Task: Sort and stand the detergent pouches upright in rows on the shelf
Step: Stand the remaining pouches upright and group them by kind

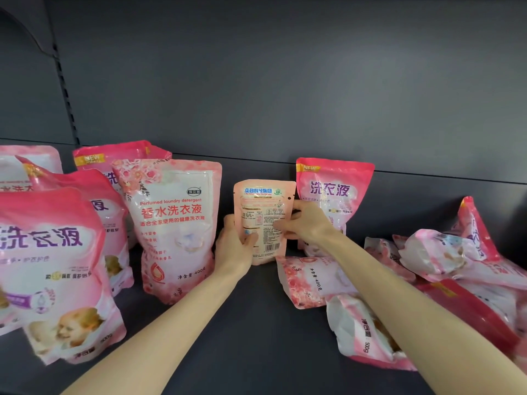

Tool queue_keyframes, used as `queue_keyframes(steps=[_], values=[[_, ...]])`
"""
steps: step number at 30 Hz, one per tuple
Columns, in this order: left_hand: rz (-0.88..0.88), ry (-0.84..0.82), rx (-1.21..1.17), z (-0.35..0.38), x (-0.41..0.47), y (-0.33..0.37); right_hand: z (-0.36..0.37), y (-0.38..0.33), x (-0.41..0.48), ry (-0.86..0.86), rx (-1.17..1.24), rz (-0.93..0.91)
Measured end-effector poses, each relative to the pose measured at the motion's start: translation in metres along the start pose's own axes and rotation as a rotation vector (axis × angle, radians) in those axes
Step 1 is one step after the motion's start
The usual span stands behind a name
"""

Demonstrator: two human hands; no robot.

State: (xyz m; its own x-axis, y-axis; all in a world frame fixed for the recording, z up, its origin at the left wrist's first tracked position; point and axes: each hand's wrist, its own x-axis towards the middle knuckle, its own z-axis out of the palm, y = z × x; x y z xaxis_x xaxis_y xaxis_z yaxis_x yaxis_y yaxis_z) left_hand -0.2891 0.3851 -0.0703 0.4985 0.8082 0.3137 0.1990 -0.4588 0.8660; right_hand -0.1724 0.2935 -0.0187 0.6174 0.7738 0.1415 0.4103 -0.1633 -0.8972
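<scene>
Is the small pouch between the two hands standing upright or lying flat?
Upright: the small pouch has its top edge up and barcode low, with the left hand and right hand gripping its sides.

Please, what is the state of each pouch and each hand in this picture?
Held pouch: upright, back facing camera
Left hand: grips held pouch
Right hand: grips held pouch
Floral pouch: standing upright
Pouch behind right hand: standing
Right-side pouches: lying down, unsorted
</scene>
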Motion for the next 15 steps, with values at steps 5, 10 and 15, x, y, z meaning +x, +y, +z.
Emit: queue_keyframes(steps=[5, 10, 15], values=[[-0.029, 0.027, -0.041, -0.0001, 0.0064, 0.0048, 0.0093, -0.0022, 0.0080, 0.013, -0.024, 0.000], [-0.028, -0.005, -0.002, -0.0013, 0.0090, 0.0046, 0.0104, -0.0046, 0.0109, 0.009, -0.104, -0.005], [-0.005, -0.043, 0.081, -0.0037, 0.0053, 0.0090, 0.0086, -0.0054, 0.0050, 0.034, -0.144, -0.008]])
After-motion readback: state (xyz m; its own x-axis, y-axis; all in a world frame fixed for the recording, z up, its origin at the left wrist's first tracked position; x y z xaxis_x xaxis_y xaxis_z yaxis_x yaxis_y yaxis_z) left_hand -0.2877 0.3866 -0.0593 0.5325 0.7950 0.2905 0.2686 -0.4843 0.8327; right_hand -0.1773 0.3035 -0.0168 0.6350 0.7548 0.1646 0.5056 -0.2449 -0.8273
